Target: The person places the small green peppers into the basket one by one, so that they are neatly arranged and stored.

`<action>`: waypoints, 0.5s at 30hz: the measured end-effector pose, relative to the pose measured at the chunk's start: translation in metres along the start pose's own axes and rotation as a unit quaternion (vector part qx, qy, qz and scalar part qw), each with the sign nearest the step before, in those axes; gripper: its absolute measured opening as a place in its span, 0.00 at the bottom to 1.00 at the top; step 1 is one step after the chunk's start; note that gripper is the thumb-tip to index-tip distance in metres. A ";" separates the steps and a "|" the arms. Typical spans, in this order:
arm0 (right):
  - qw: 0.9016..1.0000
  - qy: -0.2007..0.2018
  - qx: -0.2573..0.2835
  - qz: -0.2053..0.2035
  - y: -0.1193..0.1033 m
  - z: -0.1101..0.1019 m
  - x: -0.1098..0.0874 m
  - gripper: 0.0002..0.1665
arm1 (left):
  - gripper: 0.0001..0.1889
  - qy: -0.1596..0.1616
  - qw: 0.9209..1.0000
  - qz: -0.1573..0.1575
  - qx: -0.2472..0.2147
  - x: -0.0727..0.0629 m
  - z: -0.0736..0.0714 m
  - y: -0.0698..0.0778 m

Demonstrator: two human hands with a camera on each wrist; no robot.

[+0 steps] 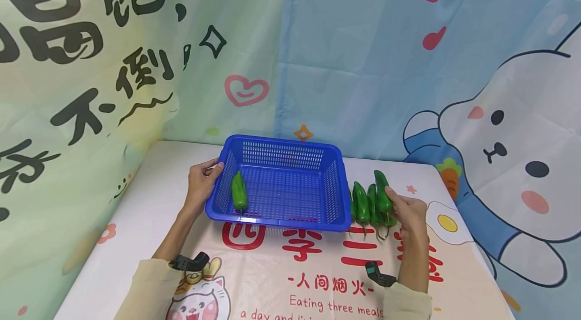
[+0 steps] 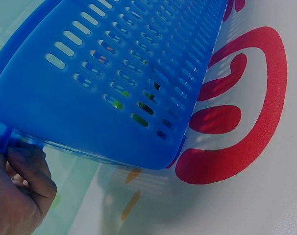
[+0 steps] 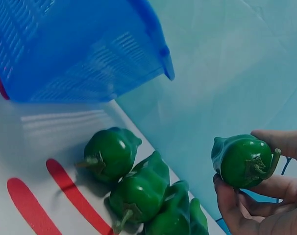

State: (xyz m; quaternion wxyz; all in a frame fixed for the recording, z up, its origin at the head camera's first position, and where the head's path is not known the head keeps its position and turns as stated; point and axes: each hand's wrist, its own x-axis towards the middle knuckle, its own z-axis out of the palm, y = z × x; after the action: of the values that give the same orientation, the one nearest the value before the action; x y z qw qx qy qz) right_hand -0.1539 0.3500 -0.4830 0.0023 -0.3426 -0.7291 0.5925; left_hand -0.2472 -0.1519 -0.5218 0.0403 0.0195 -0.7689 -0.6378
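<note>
My left hand grips the left rim of a blue plastic basket with slotted walls. In the left wrist view, the fingers curl at the rim. One green pepper lies inside the basket, along its left side. My right hand holds another green pepper between thumb and fingers, raised above the table in the right wrist view. Beside it, several more green peppers lie in a row to the right of the basket, stems toward me.
The table bears a printed cover with red characters and a cartoon cat. A hanging cloth with a cartoon rabbit stands behind the table. Dark wrist straps sit on both forearms.
</note>
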 end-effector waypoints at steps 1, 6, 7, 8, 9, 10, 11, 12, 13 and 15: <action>1.000 -0.004 0.001 0.000 -0.001 0.000 0.000 0.49 | 0.25 0.000 1.000 0.001 -0.001 0.000 0.000 0.000; 1.000 -0.020 0.011 0.008 -0.005 0.002 -0.003 0.51 | 0.25 0.000 1.000 0.005 -0.003 -0.001 0.000 0.000; 1.000 -0.022 0.013 0.010 -0.006 0.002 -0.004 0.51 | 0.25 0.000 1.000 0.005 -0.004 -0.001 0.001 0.000; 1.000 -0.022 0.015 0.011 -0.006 0.002 -0.005 0.51 | 0.24 0.000 1.000 0.006 -0.004 -0.001 0.001 0.001; 1.000 -0.023 0.017 0.013 -0.007 0.003 -0.005 0.52 | 0.24 0.001 1.000 0.007 -0.005 -0.002 0.001 0.001; 0.999 -0.023 0.018 0.014 -0.007 0.003 -0.006 0.52 | 0.24 0.001 1.000 0.008 -0.006 -0.002 0.001 0.002; 0.999 -0.024 0.019 0.016 -0.008 0.003 -0.007 0.52 | 0.24 0.002 1.000 0.008 -0.007 -0.002 0.001 0.002; 0.999 -0.024 0.018 0.017 -0.008 0.003 -0.008 0.52 | 0.24 0.003 1.000 0.008 -0.007 -0.002 0.002 0.002; 0.999 -0.025 0.017 0.016 -0.008 0.004 -0.009 0.52 | 0.24 0.003 1.000 0.009 -0.006 -0.002 0.002 0.002; 0.999 -0.025 0.017 0.016 -0.009 0.004 -0.010 0.51 | 0.24 0.004 1.000 0.009 -0.006 -0.002 0.002 0.003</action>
State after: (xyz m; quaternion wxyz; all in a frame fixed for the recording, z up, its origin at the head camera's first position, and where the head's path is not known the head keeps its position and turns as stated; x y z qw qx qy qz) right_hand -0.1522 0.3406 -0.4726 -0.0192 -0.3392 -0.7133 0.6130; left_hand -0.2453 -0.1496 -0.5197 0.0487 0.0149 -0.7653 -0.6416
